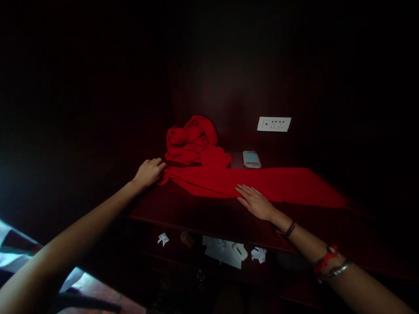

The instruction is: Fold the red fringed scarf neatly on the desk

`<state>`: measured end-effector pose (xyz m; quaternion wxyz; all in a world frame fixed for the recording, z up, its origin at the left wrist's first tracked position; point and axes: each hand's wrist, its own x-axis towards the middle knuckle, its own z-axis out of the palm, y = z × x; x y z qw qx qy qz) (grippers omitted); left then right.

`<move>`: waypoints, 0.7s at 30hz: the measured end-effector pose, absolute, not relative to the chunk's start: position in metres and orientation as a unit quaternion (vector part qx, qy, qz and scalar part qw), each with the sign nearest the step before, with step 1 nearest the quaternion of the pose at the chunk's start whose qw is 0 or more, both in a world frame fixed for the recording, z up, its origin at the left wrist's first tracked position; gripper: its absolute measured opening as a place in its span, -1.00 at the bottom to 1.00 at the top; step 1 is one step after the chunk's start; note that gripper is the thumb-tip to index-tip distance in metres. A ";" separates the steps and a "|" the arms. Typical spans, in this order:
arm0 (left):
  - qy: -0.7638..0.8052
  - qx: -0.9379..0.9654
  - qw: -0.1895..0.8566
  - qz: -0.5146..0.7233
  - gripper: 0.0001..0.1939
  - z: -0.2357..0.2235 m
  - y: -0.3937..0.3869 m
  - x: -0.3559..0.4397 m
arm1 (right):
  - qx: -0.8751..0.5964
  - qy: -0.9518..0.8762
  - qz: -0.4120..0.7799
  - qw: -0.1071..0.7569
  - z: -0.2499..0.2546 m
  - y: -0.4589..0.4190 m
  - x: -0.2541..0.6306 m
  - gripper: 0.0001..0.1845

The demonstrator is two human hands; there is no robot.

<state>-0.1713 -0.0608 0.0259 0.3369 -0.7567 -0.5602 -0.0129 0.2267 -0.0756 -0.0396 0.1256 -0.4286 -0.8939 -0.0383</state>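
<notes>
A long strip of red cloth (288, 183) lies stretched across a dark wooden surface (183, 213). At its left end my left hand (149, 172) is closed on the bunched cloth, with the fingertips partly hidden. My right hand (257, 203) rests flat on the cloth's near edge, fingers stretched out. Right of it the cloth spreads wide and smooth, while towards the left hand it narrows into folds. Just behind the strip sits a crumpled heap of red cloth (193, 141); whether the two are joined I cannot tell.
A phone (251, 159) lies behind the strip, below a white wall socket (274, 124). On a lower level in front are paper scraps (163, 239), a white sheet (216, 252) and a small white object (240, 251). Patterned fabric (98, 292) shows at lower left.
</notes>
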 end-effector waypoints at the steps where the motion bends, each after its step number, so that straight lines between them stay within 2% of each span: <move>1: -0.573 -0.742 0.346 -0.026 -0.77 0.029 -0.063 -0.172 | -0.428 -0.895 -0.039 0.125 -0.040 -0.075 0.227 -0.45; 5: -0.643 -0.655 0.391 -0.066 -0.77 0.049 -0.062 -0.186 | -0.426 -0.896 -0.042 0.119 -0.039 -0.075 0.226 -0.46; 7: -0.630 -0.681 0.373 -0.028 -0.77 0.054 -0.061 -0.193 | -0.429 -0.895 -0.043 0.114 -0.038 -0.076 0.226 -0.46; 11: -0.583 -0.749 0.302 0.094 -0.78 0.044 -0.065 -0.184 | -0.432 -0.894 -0.043 0.113 -0.038 -0.077 0.225 -0.46; 14: -0.591 -0.744 0.308 0.048 -0.70 0.030 -0.074 -0.149 | -0.431 -0.893 -0.042 0.119 -0.038 -0.077 0.225 -0.47; 15: -0.557 -0.774 0.300 0.020 -0.68 0.025 -0.077 -0.133 | -0.430 -0.893 -0.042 0.123 -0.038 -0.077 0.225 -0.48; 18: -0.376 -0.910 0.173 0.000 -0.66 0.015 -0.083 -0.087 | -0.429 -0.892 -0.041 0.135 -0.039 -0.077 0.225 -0.49; 21: -0.317 -0.942 0.106 0.014 -0.60 0.010 -0.080 -0.061 | -0.426 -0.891 -0.039 0.149 -0.037 -0.078 0.224 -0.52</move>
